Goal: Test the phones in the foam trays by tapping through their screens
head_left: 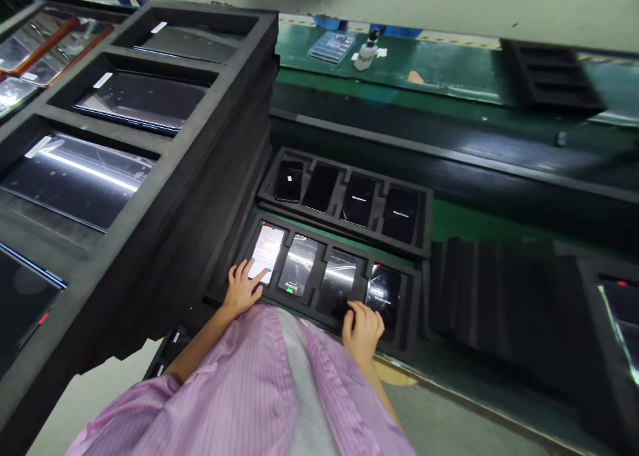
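A black foam tray in front of me holds several phones side by side. My left hand rests at the tray's near left corner, fingers apart, with a fingertip on the lit white screen of the leftmost phone. My right hand lies on the tray's near edge, its fingers spread and bent over the bottom of the two right-hand phones. Neither hand holds anything. The second phone shows an Android start screen.
A second foam tray with several dark phones lies just behind. A tall stack of black foam trays with larger screens rises at my left. Beyond runs a dark conveyor belt and a green bench. More foam trays lie at right.
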{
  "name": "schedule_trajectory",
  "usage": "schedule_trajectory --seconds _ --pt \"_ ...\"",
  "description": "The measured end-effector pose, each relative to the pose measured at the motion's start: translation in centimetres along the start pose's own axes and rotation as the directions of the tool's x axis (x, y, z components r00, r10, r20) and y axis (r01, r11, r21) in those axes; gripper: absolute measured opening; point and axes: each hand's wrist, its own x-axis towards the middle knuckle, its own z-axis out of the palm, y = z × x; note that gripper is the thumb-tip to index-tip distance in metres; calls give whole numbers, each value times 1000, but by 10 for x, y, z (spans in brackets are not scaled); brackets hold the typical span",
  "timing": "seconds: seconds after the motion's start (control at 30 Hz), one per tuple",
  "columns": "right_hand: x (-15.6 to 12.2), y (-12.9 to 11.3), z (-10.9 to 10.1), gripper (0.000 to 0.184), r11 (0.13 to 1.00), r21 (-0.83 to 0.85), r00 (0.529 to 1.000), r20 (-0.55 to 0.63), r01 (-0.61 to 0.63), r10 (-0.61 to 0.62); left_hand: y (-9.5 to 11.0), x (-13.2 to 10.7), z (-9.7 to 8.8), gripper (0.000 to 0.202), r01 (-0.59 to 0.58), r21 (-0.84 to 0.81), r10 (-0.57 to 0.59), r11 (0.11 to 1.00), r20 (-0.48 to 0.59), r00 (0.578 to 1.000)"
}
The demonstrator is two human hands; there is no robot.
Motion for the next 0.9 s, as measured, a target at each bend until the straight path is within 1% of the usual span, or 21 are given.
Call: schedule_trajectory --seconds 0.13,0.23,0.4,0.57,0.9 --pt "2 -17 16 22 992 46 992 21 121 -122 -6 -2 3 44 -12 -32 10 999 -46 999" --pt "8 -25 23 22 984 68 985 47 165 -168 -8 -2 5 43 -17 -40 14 999 -61 998" --pt "14 -30 28 25 982 92 980 99 165 -174 -11 -2 7 42 -31 -54 26 998 -75 997" --pt "12 -28 30 24 982 86 980 93 167 -175 -11 -2 8 41 -23 -52 18 998 -96 995" --pt "11 -26 30 25 983 120 982 110 140 -154 -12 -5 5 35 -96 -53 93 994 -51 994"
